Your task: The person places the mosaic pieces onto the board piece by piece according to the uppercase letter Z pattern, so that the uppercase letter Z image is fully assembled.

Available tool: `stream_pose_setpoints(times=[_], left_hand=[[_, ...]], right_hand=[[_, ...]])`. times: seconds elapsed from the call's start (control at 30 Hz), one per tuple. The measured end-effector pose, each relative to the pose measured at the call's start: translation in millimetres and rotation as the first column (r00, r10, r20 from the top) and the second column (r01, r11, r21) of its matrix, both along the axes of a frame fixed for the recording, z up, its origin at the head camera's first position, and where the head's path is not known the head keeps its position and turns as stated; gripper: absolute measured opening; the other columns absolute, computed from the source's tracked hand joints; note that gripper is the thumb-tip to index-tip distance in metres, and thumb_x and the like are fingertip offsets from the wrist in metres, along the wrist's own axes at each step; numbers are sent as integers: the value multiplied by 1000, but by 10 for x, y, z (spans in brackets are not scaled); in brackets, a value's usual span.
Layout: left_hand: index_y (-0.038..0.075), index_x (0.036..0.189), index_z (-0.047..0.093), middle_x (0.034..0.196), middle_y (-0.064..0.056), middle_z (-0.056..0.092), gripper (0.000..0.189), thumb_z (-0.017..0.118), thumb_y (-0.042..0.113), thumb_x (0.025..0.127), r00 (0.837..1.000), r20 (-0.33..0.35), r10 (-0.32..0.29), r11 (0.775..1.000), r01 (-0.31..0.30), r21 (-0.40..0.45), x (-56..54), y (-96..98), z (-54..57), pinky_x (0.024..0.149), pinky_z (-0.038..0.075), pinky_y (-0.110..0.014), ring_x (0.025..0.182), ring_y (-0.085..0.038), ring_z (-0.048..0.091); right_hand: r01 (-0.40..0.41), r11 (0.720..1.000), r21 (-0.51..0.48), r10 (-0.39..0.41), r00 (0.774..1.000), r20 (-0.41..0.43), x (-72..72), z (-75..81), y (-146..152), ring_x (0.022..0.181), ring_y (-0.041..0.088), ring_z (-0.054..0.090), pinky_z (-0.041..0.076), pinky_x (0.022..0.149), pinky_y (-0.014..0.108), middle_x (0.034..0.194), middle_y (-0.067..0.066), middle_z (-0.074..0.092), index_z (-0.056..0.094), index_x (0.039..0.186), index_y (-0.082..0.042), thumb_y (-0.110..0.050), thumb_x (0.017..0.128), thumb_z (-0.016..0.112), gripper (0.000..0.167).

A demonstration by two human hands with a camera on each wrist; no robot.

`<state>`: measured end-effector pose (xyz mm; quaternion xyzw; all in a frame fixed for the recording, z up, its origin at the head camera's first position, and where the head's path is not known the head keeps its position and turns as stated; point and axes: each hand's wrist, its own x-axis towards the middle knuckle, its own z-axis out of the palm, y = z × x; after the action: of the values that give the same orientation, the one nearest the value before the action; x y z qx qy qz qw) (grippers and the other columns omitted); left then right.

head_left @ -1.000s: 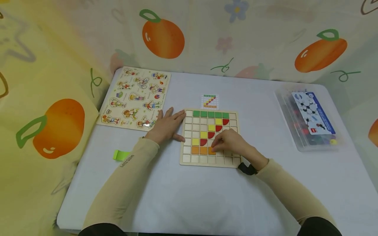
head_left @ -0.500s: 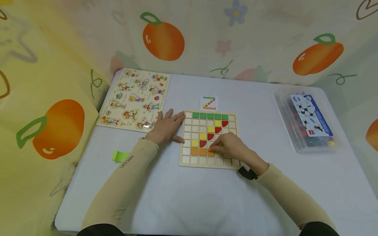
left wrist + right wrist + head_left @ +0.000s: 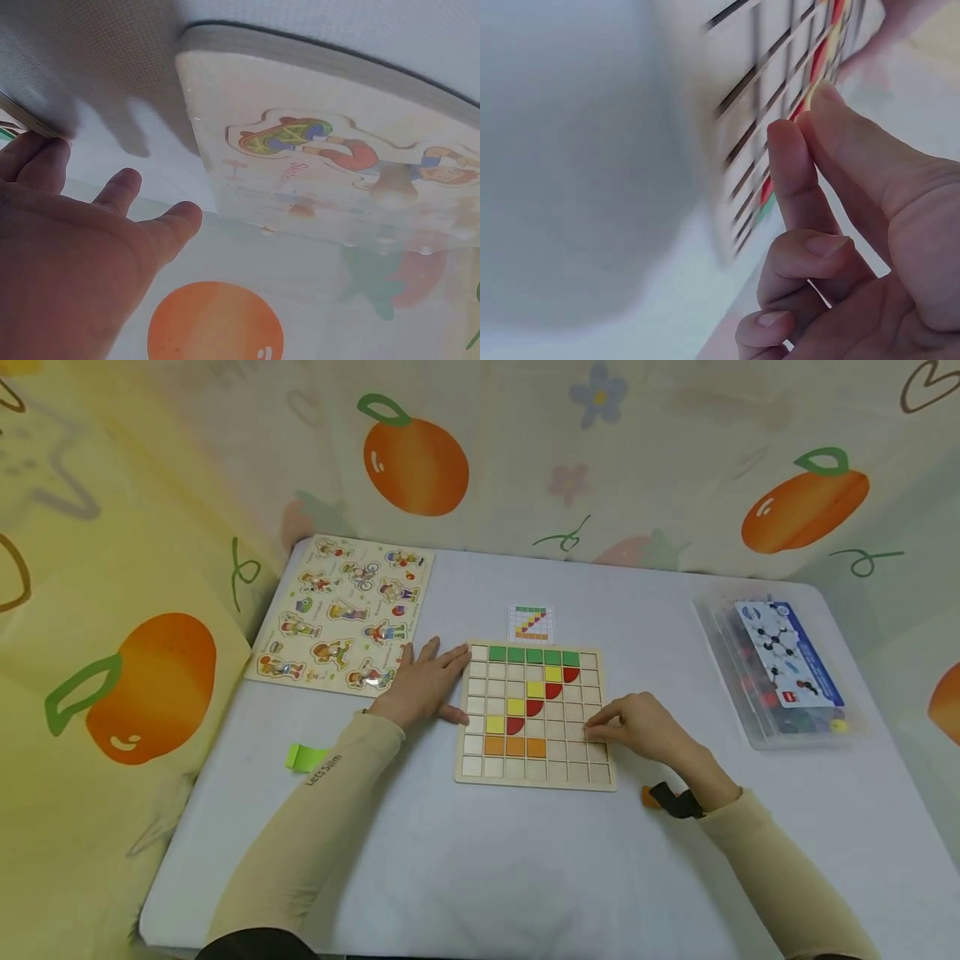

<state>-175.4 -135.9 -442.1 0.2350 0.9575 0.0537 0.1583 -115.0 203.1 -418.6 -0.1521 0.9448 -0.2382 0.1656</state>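
A wooden grid board [image 3: 555, 783] lies on the white table, bearing green, yellow and orange square tiles and red quarter-round tiles. My left hand [image 3: 420, 687] rests spread out at the board's left edge, fingertips on its rim. My right hand [image 3: 645, 724] hovers over the board's right edge, with thumb and index finger close together and the other fingers loosely curled. Nothing shows between its fingertips in the right wrist view. Three orange tiles [image 3: 515, 746] sit in a row in the lower part of the grid. A printed pattern card [image 3: 531, 624] lies just beyond the board.
A picture puzzle board [image 3: 348, 610] lies at the back left. At the right stands a clear plastic box [image 3: 780, 668] with a blue-and-white label. A bright green piece [image 3: 305, 757] is beside my left sleeve. Orange pieces [image 3: 649, 797] lie by the right wrist's black strap.
My right hand has let go of the third orange tile, which stays in its cell, and has moved right to the board's edge. The left hand has stayed put.
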Motion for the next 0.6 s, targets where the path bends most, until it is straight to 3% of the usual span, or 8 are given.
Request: stream_pose_setpoints(times=[0.1, 0.27, 0.6], left_hand=[[16, 166, 25, 175, 2, 21, 113, 78, 60, 76, 1000, 12, 6, 1000, -6, 7, -6, 1, -11, 127, 11, -73, 162, -44, 12], [16, 165, 25, 175, 2, 21, 113, 78, 61, 76, 1000, 1, 3, 1000, -3, 0, -9, -7, -12, 127, 12, -74, 162, -44, 13], [16, 166, 25, 175, 2, 20, 113, 77, 61, 76, 1000, 9, 4, 1000, -4, -8, -7, 4, -14, 127, 12, -74, 162, -44, 12]], right_hand=[[28, 999, 27, -28, 1000, 0, 44, 4, 199, 70, 14, 41, 30, 60, 22, 102, 14, 81, 83, 103, -7, -25, 90, 80, 23], [66, 995, 69, -67, 998, 10, 138, -12, 525, 74, 14, 47, 33, 60, 22, 106, 16, 81, 83, 102, -7, -26, 88, 81, 24], [84, 989, 119, -98, 988, 118, 303, 11, 904, 91, 22, 61, 43, 67, 23, 107, 18, 80, 84, 98, -7, -30, 87, 83, 25]])
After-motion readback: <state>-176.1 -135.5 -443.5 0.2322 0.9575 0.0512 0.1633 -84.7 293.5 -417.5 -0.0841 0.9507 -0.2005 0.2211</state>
